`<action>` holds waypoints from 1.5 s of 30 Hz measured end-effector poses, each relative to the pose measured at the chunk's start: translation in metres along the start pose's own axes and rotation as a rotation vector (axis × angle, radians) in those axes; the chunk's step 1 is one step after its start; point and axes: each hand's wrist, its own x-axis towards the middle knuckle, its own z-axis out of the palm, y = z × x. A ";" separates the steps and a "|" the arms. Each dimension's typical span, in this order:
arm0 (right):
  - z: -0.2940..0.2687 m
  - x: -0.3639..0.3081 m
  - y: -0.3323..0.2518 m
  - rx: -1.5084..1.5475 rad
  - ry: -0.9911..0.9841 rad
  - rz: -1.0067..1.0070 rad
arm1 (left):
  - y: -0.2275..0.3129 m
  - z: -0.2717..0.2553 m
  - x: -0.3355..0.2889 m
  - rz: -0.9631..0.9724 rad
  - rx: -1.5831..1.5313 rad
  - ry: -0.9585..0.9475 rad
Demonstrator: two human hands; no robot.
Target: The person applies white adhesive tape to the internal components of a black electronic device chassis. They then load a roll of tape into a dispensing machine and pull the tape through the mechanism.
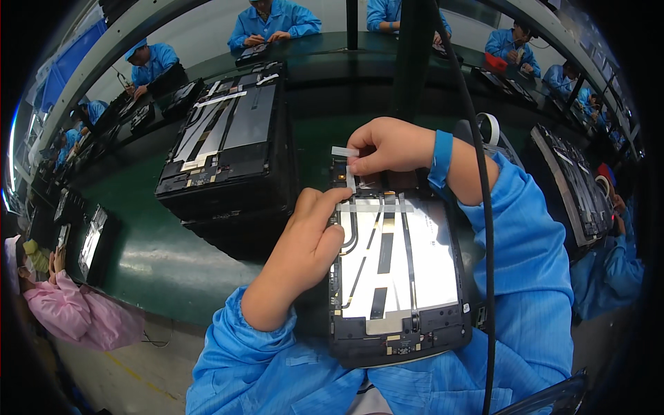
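Note:
An opened tablet [432, 256] lies before me, its insides up: a shiny silver panel, dark flat cables and a black lower end with small connectors. A pale strip of tape [384, 207] crosses the panel's upper part. At the upper left corner my right hand [398, 146] is closed, pinching a whitish strip of tape [344, 151] between thumb and fingers. Part of this tape runs down along the tablet's edge. My left hand [304, 238] rests at the left edge, index finger stretched onto the tape's lower end, thumb apart. Its other fingers are partly hidden.
A tall stack of similar opened tablets [228, 131] stands on the green table [166, 242] to my left. More stacked tablets [570, 183] stand at right. A black cable [490, 277] hangs down near my right arm. A tape roll [488, 129] sits behind it. Co-workers sit around.

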 end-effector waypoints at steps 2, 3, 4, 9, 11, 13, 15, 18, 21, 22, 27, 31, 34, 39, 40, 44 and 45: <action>0.004 0.000 0.001 0.098 0.029 0.050 | 0.000 0.000 0.000 -0.001 -0.005 -0.001; 0.006 0.000 0.000 0.091 0.057 0.106 | 0.000 0.000 0.000 -0.003 -0.008 -0.004; 0.009 0.001 -0.002 0.084 0.083 0.160 | -0.001 0.000 0.001 -0.007 -0.009 -0.005; 0.014 0.005 -0.022 -0.041 0.139 0.348 | 0.002 -0.001 0.000 -0.023 -0.006 -0.006; 0.013 0.008 -0.030 -0.052 0.127 0.447 | 0.003 -0.001 0.000 -0.028 -0.004 -0.005; 0.013 0.011 -0.038 -0.077 0.115 0.516 | 0.002 0.000 0.000 -0.024 -0.002 0.001; 0.014 0.014 -0.039 -0.104 0.109 0.534 | 0.002 0.000 0.000 -0.035 0.003 0.000; 0.011 0.017 -0.035 -0.079 0.082 0.512 | 0.004 0.000 0.001 -0.059 0.019 -0.020; 0.003 0.015 -0.037 -0.009 0.001 0.521 | 0.005 -0.001 0.001 -0.072 0.024 -0.023; -0.001 0.017 -0.034 -0.117 0.019 0.491 | 0.005 -0.001 0.001 -0.073 0.025 -0.016; 0.004 0.009 0.004 -0.148 0.196 0.312 | 0.008 0.000 0.002 -0.089 -0.003 -0.015; 0.012 0.003 -0.003 0.169 0.268 0.366 | 0.010 0.001 0.000 -0.099 -0.008 -0.012; 0.015 0.002 -0.002 0.119 0.225 0.316 | 0.008 0.001 -0.001 -0.106 0.014 -0.014; 0.015 0.001 -0.013 -0.060 0.116 0.276 | 0.011 0.002 0.002 -0.136 0.033 -0.030; 0.019 0.001 -0.024 -0.127 0.120 0.259 | 0.011 0.001 0.002 -0.138 0.044 -0.030; 0.018 -0.002 -0.017 0.001 0.144 0.230 | 0.016 0.000 -0.004 -0.104 0.128 0.013; 0.017 -0.004 -0.016 0.058 0.131 0.237 | 0.017 -0.001 -0.007 -0.083 0.170 0.030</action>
